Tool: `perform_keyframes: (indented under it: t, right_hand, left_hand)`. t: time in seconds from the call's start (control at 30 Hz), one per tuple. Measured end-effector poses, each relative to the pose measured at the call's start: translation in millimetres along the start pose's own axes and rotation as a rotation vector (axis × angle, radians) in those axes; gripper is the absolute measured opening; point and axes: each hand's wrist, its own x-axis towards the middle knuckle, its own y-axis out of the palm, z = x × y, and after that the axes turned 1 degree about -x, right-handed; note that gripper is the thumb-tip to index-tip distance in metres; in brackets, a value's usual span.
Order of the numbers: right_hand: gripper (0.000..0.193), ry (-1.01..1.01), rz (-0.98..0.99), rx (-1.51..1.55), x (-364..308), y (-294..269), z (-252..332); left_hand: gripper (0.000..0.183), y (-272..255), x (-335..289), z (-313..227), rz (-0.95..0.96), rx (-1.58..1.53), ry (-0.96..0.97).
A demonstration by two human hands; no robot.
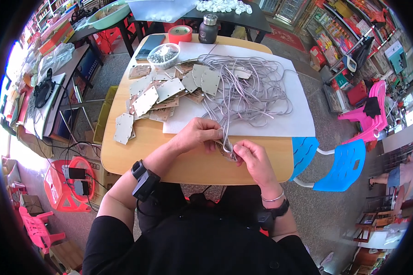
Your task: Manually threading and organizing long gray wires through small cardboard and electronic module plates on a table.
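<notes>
Grey cord (228, 94) is crossing the white sheet's (300, 120) near edge. Left hand (198, 132) is pinching it there; right hand (256, 161) is grasping it just off the sheet.

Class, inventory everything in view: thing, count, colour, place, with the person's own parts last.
Flat plates: many, pale grey and tan, table's left side
Cords: one tangle, greyish lilac, right of plates
Sheet: one, white, under cords
Tub: one, clear, behind plates
Phone-like slab: one, dark, far left corner
Tape roll: one, red, far edge
Bottle: one, dark grey, beside roll
Table: one, wood-coloured, before the person
Chair: one, blue, right of table
Plastic seat: one, red, left of table
Shelves: several, mixed colours, upper right
Background clutter: countless, mixed colours, room's edges
Other person: one, blue shorts, right edge
Wrist devices: at least two, black, both wrists
Left hand: one, bare, pinching cords
Right hand: one, bare, pinching cords
</notes>
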Motion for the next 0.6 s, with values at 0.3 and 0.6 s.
perform_keyframes:
  t: [0.3,0.6]
  right_hand:
    - [0.017,0.018,0.015,0.036,11.1,3.8,1.6]
    - [0.021,-0.019,0.023,0.076,22.7,8.4,4.4]
  left_hand:
    - [0.018,2.8,1.4,2.7,0.015,0.053,-0.003]
    - [0.019,0.3,0.7,-2.8,0.072,0.088,0.009]
